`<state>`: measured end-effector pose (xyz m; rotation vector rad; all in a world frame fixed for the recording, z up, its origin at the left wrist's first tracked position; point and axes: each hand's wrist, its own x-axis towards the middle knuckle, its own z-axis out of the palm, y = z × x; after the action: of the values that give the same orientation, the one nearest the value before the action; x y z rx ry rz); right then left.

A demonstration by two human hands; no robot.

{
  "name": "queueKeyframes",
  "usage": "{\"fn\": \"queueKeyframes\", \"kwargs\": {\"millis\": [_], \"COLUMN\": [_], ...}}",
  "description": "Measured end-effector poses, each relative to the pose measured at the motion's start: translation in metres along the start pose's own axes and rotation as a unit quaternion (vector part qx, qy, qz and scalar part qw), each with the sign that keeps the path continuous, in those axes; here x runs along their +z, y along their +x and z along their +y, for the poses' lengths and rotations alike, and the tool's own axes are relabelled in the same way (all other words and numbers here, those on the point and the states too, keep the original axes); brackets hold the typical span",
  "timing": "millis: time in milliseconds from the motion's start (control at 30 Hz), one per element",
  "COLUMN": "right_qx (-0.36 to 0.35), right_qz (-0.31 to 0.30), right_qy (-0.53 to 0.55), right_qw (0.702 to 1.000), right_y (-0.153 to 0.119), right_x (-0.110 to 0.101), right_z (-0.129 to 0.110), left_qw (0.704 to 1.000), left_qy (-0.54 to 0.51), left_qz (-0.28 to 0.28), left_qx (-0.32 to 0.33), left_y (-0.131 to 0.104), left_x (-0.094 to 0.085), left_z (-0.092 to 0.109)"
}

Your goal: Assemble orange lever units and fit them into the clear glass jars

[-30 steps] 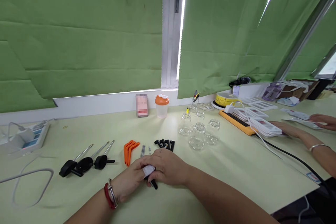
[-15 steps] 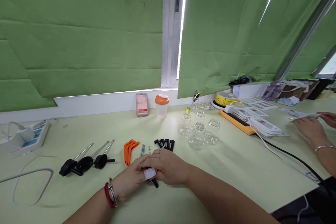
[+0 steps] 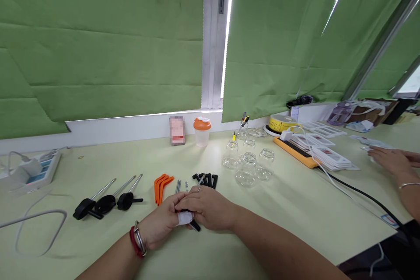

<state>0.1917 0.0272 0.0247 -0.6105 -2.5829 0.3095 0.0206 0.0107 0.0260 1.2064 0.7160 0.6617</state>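
My left hand, with white tape around a finger and bracelets at the wrist, is closed on a black part. My right hand is closed over the same part, its fingers meeting the left ones. Only the part's handle-like end shows below the hands; the palms hide the rest. A thin metal tip sticks out past my right fingers. Just beyond lie black L-shaped handles, metal rods, tiny metal pieces and orange angled handles.
Black round pieces with metal rods lie to the left. Several glass jars and an orange-lidded cup stand behind. An orange power strip lies right, near a co-worker's hand. A white cable loops at left.
My hands stay together on the black part, with only a slight shift. The co-worker's hands at the right have lowered a little toward the table.
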Motion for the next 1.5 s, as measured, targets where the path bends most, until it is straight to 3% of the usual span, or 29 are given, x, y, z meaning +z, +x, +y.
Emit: {"fn": "queueKeyframes", "kwargs": {"millis": [200,400,500,600,700,800,1133,1500], "right_qx": [-0.003,0.008,0.112,0.297,0.470,0.529,0.579,0.550], "right_qz": [0.016,0.095,0.179,0.249,0.177,0.128,0.044,0.066], "right_qy": [0.020,0.085,0.117,0.101,-0.010,-0.038,-0.062,-0.091], "right_qw": [1.000,0.992,0.970,0.916,0.865,0.838,0.812,0.828], "right_y": [-0.002,-0.004,-0.006,-0.010,-0.018,-0.024,-0.024,-0.020], "right_x": [0.000,-0.004,-0.007,-0.012,-0.018,-0.018,-0.014,-0.021], "right_z": [0.004,0.004,0.015,0.036,0.060,0.076,0.083,0.070], "left_qw": [1.000,0.998,0.996,0.993,0.990,0.988,0.986,0.985], "left_qy": [-0.006,0.023,0.021,0.029,0.030,0.030,0.022,0.032], "left_qz": [0.005,0.045,0.087,0.118,0.134,0.148,0.158,0.161], "left_qx": [0.018,0.036,0.017,0.017,0.029,0.042,0.045,0.062], "left_y": [0.002,0.003,0.003,0.002,0.003,0.004,0.005,0.004], "left_x": [-0.004,-0.007,-0.008,-0.008,-0.009,-0.010,-0.010,-0.012], "left_z": [-0.002,-0.002,-0.004,-0.005,-0.004,-0.003,-0.004,-0.006]}}
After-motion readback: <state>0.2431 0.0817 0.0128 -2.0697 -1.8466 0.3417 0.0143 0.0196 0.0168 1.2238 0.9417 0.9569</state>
